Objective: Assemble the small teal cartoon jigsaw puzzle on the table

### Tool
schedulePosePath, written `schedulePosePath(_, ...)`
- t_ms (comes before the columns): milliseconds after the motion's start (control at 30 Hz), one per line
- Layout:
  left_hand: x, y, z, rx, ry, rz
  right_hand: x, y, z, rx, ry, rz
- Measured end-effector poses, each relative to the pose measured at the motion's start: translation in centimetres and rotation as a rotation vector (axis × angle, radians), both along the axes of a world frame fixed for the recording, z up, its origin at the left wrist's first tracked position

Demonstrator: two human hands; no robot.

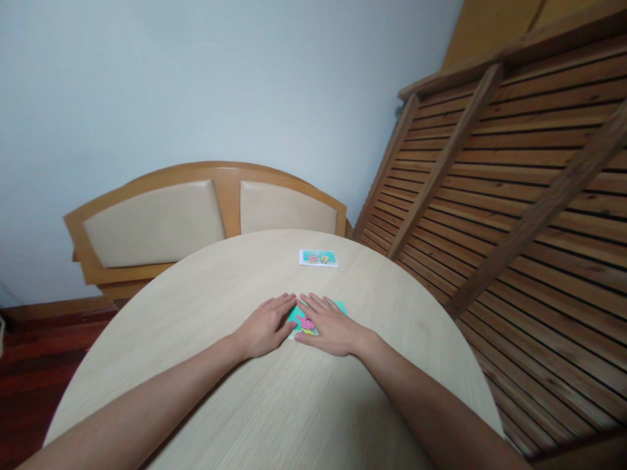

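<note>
A teal card (307, 324) with a pink and yellow cartoon picture lies flat on the round wooden table (235, 405). My right hand (329, 325) rests palm down over much of it, fingers spread. At the card's left edge, my left hand (269, 324) lies flat with its fingers stretched out; its thumb points toward the picture. Neither hand is wrapped round anything. Farther back is a second card or small booklet (318, 258), white-edged with teal and cartoon figures, apart from both hands.
Behind the table stands a wooden headboard (228, 196) with cream padded panels, against a pale wall (220, 78). A large slatted wooden frame (514, 196) leans along the right side. Dark red floor (44, 365) shows at the left.
</note>
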State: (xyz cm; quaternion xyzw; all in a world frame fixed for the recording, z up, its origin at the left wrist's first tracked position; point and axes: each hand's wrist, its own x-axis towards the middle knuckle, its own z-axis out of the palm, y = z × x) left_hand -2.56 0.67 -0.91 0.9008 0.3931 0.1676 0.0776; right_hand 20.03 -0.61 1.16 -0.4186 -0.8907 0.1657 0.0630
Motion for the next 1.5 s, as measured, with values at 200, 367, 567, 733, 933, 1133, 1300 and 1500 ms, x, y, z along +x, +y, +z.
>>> schedulePosePath(200,0.0,0.1,-0.2,-0.054,0.115,-0.071,-0.1,0.5,-0.4,0.090,0.077,-0.004)
schedulePosePath(367,-0.1,0.2,-0.4,-0.040,0.148,-0.068,0.3,0.6,-1.1,0.129,0.067,-0.026)
schedulePosePath(567,0.0,0.0,-0.2,-0.042,0.185,-0.049,1.7,0.3,-1.0,0.094,0.006,-0.089)
schedulePosePath(733,-0.1,-0.3,0.3,-0.061,0.176,-0.066,3.2,0.1,-0.5,0.018,-0.064,-0.191)
schedulePosePath(933,-0.1,-0.3,0.4,-0.062,0.159,-0.057,5.4,0.6,-0.9,-0.029,-0.122,-0.365)
schedulePosePath(1133,0.1,0.1,0.5,-0.043,0.113,-0.052,4.7,0.4,-0.9,0.098,-0.040,-0.305)
schedulePosePath(1300,0.1,0.2,0.5,-0.040,0.101,-0.089,2.4,-0.6,-0.6,0.040,0.019,-0.084)
schedulePosePath(1500,0.1,0.2,0.4,-0.051,0.112,-0.068,3.8,0.2,-0.9,-0.043,-0.092,-0.252)
